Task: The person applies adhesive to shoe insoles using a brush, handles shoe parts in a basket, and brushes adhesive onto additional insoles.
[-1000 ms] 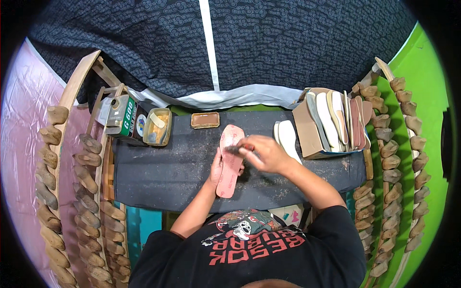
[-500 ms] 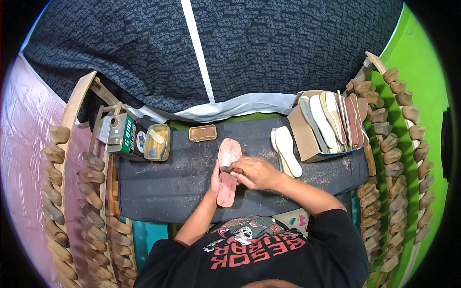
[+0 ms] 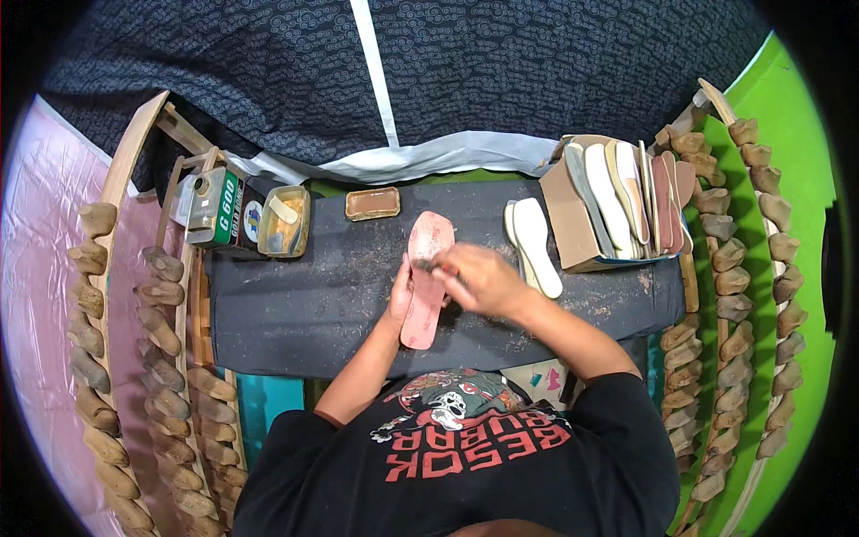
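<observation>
A pink insole board (image 3: 421,315), sole-shaped and faintly printed, is held above the dark-covered bench. My left hand (image 3: 400,291) grips it at its narrow middle from the left, with part of the fingers hidden beneath. Over the board's middle, my right hand (image 3: 488,279) is closed on a small tool (image 3: 425,266) with a dark tip and a bit of reddish handle showing. Its exact kind is unclear, since the fingers cover most of it. Just right of this hand lie white soles (image 3: 534,246), one over another.
The bench (image 3: 295,313) bears crumbs. At its back stand a shallow brown tray (image 3: 372,204), a tub (image 3: 295,234) with a light scraper-like piece, and a green-and-silver can (image 3: 215,210). A carton (image 3: 573,224) of soles stands right. Racks of wooden shoe lasts (image 3: 161,327) flank both sides.
The whole view has shifted, so the bench sits higher in the picture. My right hand has moved slightly off the board, uncovering more of its middle; my left hand keeps its hold.
</observation>
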A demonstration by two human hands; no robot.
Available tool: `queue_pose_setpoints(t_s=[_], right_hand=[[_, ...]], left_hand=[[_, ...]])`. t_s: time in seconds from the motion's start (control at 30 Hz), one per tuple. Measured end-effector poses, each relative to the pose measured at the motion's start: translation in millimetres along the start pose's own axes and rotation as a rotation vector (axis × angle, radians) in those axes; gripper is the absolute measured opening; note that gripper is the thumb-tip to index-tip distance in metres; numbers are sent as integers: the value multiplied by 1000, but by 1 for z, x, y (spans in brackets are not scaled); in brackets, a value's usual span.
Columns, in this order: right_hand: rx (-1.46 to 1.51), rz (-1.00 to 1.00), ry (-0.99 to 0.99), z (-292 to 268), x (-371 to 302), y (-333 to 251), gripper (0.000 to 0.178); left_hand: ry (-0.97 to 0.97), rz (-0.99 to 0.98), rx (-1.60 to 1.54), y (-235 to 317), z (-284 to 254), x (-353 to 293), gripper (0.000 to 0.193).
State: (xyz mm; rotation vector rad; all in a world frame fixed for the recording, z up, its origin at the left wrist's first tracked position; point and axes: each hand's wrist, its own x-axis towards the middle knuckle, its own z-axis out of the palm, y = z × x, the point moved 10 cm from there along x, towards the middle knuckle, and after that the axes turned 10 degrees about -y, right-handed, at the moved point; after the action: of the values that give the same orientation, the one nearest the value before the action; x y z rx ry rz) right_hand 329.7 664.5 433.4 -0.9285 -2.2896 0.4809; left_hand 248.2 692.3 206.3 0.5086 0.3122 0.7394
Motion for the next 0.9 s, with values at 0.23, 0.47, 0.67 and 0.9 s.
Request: queue_pose_setpoints(t_s=[0.23,0.47,0.67,0.9], right_hand=[[49,72,49,-8,5,21,14],[-65,29,120,-23,28,31,15],[128,-72,-69,24,20,-14,16],[29,-36,40,-1,41,5,16]], left_hand=[[-79,-15,-162,-8,12,-9,77],[-314,27,-79,-1,26,-7,69],[-4,110,-145,12,-4,-16,75],[-96,81,-179,9,-1,-14,72]])
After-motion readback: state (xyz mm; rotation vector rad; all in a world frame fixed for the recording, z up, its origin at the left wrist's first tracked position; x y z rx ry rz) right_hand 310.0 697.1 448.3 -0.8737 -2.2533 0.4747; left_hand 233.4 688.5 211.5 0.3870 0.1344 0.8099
